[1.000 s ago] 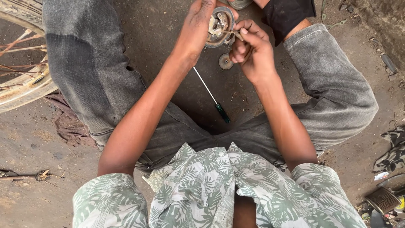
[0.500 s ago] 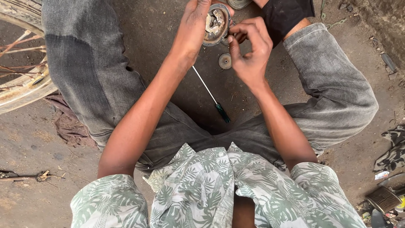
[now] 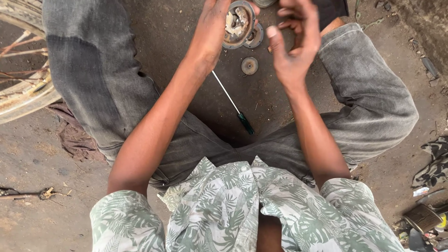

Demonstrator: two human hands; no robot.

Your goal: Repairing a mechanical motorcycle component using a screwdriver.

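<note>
Since the earlier frame the right hand [image 3: 294,44] has come away from the round metal part [image 3: 238,24] and now hangs just beside it, to its right, fingers spread and loosely curled, holding nothing. The left hand [image 3: 214,30] retains the round metal part at the top of the view, fingers closed around its left rim, with the open face turned toward the camera; the inside shows rusty, pale fittings. A second metal disc [image 3: 255,36] lies on the ground directly behind and below the held part, partly covered by it. A smaller disc [image 3: 249,65] lies on the ground below both, apart from them and near the right wrist. A screwdriver [image 3: 233,103] with a thin metal shaft and a dark green handle lies on the ground between the legs, its shaft pointing up toward the left hand and partly hidden under the left forearm. The person is seated on dirt ground in grey trousers [image 3: 98,79] and a leaf-print shirt [image 3: 233,210]. A wheel rim [image 3: 23,100] with spokes lies at the left edge, well apart from both hands.
</note>
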